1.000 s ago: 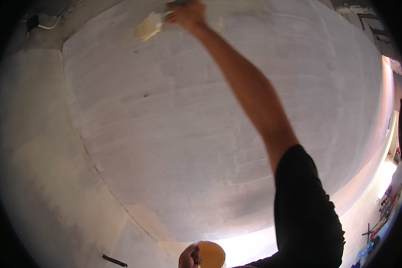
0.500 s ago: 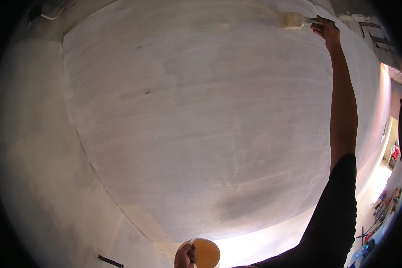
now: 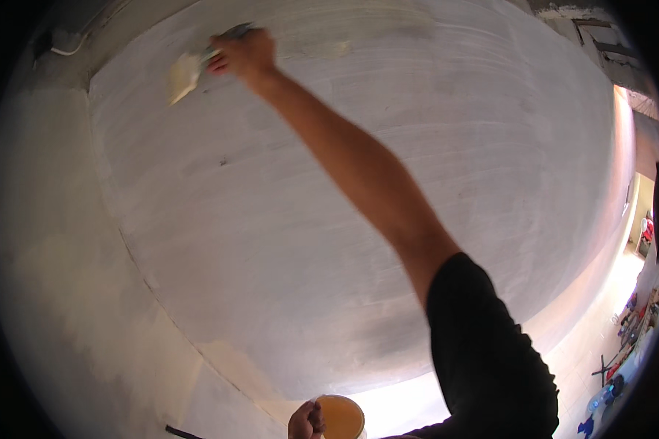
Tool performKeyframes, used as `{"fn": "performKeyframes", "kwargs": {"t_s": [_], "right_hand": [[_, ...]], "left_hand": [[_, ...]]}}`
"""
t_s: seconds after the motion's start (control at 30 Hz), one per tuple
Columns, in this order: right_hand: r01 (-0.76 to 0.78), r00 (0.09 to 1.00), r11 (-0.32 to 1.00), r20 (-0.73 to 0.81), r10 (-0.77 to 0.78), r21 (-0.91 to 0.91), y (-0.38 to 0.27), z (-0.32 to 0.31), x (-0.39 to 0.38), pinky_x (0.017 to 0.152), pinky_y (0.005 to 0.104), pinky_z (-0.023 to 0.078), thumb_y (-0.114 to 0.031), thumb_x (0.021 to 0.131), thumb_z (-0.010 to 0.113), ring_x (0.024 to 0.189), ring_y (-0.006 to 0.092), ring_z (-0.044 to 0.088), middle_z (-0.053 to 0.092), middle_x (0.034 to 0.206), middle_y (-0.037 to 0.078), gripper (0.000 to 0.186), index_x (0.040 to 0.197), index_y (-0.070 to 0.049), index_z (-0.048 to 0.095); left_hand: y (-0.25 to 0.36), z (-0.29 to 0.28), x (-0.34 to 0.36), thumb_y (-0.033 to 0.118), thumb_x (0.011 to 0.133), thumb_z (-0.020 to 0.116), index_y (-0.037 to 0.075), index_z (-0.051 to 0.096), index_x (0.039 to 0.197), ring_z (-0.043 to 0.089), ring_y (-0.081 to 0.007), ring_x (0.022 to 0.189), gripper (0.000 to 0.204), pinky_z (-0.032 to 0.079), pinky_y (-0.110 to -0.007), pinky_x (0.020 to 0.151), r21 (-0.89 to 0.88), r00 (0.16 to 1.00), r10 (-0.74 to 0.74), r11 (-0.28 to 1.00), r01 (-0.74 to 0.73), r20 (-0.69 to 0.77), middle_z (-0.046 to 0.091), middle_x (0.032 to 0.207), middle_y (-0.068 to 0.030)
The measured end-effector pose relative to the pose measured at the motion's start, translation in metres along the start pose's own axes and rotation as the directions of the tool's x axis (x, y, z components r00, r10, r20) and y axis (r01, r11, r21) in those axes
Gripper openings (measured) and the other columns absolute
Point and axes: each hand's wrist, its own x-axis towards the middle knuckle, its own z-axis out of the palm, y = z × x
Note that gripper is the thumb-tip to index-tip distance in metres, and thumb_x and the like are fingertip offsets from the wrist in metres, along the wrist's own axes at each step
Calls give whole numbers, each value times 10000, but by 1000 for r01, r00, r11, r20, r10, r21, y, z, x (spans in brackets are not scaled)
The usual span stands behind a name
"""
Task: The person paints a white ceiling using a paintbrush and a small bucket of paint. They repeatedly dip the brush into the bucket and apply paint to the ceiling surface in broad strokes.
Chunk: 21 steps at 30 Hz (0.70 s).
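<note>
My right hand (image 3: 246, 55) is closed around the handle of a wide paintbrush (image 3: 184, 77) with pale bristles, high at the upper left of the wall (image 3: 293, 212). The brush is slightly blurred and its bristles point down and left, at or close to the wall's surface. Low in the middle, my left hand (image 3: 305, 422) grips the rim of a bucket (image 3: 343, 418) holding yellowish-orange liquid. The wall is greyish white with streaky strokes, and a damp-looking yellowish band runs along its top.
A corner line divides this wall from a side wall (image 3: 51, 241) at left. A dark bar (image 3: 181, 432) sticks out at lower left. A dark fixture with a white cable (image 3: 67, 52) is at upper left. At the right, a bright floor holds several items, including a blue bottle (image 3: 600, 399).
My right arm has swung from the upper right across to the upper left, taking the paintbrush with it. The left hand and bucket stay almost in place.
</note>
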Motion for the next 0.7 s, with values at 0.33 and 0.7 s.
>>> {"fn": "performKeyframes", "kwargs": {"t_s": [0.33, 0.7], "right_hand": [[104, 995, 962, 13, -104, -252, -49, -156, -4, 514, 320, 580, -152, 816, 722, 581, 245, 687, 687, 743, 191, 277, 888, 103, 639], [-72, 916, 743, -338, -215, -666, -238, -416, -35, 655, 308, 587, -235, 858, 682, 741, 249, 706, 689, 831, 169, 347, 1044, 51, 620]], "left_hand": [[7, 18, -10, 258, 973, 509, 201, 486, 660, 260, -48, 407, 319, 213, -231, 372, 6, 998, -46, 999, 46, -46, 295, 506, 103], [17, 20, -10, 288, 983, 496, 211, 483, 714, 239, -41, 412, 281, 209, -213, 371, 73, 1000, -24, 997, 23, 14, 289, 531, 110]]}}
